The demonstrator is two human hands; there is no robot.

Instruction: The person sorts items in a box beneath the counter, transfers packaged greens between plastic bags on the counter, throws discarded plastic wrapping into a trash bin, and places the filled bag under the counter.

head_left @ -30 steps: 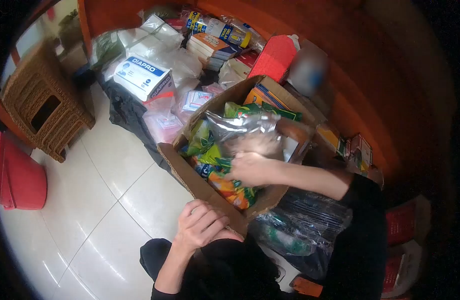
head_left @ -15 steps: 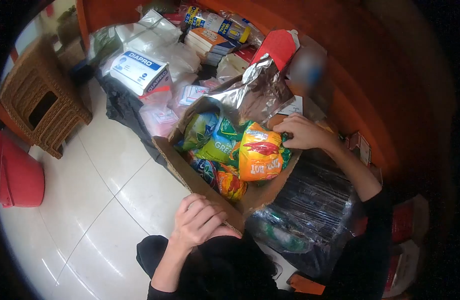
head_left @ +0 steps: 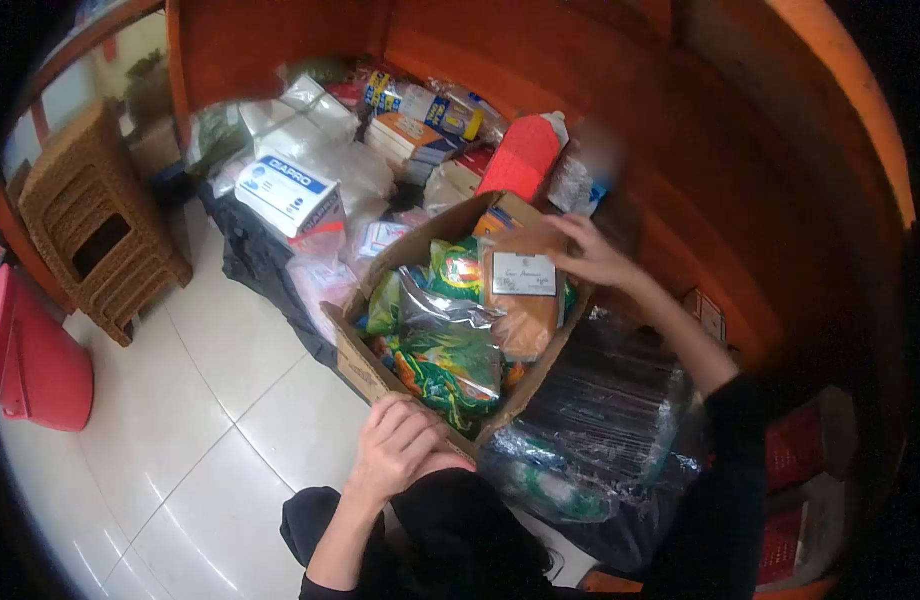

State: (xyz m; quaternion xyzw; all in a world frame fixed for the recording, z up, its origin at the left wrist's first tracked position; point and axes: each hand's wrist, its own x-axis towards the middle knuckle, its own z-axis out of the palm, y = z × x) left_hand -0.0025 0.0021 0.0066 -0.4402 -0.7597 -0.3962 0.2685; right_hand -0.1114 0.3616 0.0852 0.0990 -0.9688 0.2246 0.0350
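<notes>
My left hand (head_left: 405, 440) is closed over the near rim of an open cardboard box (head_left: 355, 365). At the box's far right side, my right hand (head_left: 585, 250) has its fingers bent around the upper corner of a clear bag of brown powder (head_left: 525, 330), its thumb beside the bag's white label (head_left: 524, 274). This bag lies on top of other packets in the box. Left of it are a green packet (head_left: 454, 270), a shiny silver film (head_left: 450, 310) and a green-printed packet (head_left: 440, 375). An orange packet (head_left: 495, 220) shows at the far corner.
Beyond the box lie a DIAPRO box (head_left: 287, 190), clear bags (head_left: 355, 165), a red carton (head_left: 525, 155) and stacked booklets (head_left: 410, 140). A black plastic-wrapped bundle (head_left: 610, 400) is at the right. Brown stools (head_left: 100, 220) and a pink bucket (head_left: 45, 350) stand left.
My right hand has let go of the orange chilli packet and is now at the brown bag. The silver film now lies over the box's contents. My left hand keeps its hold on the rim.
</notes>
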